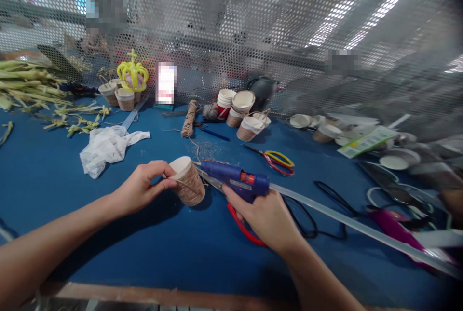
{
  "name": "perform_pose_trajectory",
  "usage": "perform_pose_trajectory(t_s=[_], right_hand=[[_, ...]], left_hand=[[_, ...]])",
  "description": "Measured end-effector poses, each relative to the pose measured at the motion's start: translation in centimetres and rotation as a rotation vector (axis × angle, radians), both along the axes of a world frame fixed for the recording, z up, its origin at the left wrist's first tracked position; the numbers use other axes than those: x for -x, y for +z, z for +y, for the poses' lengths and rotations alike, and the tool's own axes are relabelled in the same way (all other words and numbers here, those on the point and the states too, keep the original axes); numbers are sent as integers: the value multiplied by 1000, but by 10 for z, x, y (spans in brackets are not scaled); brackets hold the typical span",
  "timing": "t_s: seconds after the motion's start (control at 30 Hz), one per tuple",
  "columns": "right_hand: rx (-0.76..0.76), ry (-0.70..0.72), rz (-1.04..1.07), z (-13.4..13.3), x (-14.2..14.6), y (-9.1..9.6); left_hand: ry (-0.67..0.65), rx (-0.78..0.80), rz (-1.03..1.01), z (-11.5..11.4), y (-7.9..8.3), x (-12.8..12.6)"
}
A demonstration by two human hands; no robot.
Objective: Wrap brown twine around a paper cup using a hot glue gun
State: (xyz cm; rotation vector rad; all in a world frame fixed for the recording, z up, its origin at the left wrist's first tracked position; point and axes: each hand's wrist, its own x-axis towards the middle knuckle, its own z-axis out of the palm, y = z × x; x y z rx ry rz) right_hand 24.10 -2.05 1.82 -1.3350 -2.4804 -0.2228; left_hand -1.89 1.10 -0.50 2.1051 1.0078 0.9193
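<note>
My left hand [152, 183] pinches the rim of a paper cup [191, 188], thumb outside and fingers at the opening. Brown twine is wound round the cup's wall, and the cup tilts. In my right hand [269, 214] is a blue hot glue gun [226, 174], its nozzle close to the cup's rim; whether they touch I cannot tell. A long clear glue stick [336, 214] runs out of the gun's back. Scissors with red handles [246, 228] show beneath my right hand, blades towards the cup; whether the hand also holds them is unclear.
Behind the cup lie a twine roll [188, 119], yellow-and-red scissors [277, 160] and several wrapped cups [249, 128]. A crumpled white cloth [104, 149] is at left, near green stalks [29, 82] and a yellow crown [133, 77]. Black cable [311, 226] loops at right. Perforated metal mesh [217, 21] stands behind.
</note>
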Motion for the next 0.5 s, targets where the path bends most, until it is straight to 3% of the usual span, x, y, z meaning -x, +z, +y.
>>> perform_pose_trajectory(t_s=[0.5], right_hand=[[-28, -6, -3, -5, 6, 10]], left_hand=[[-10, -6, -1, 0, 0, 0]])
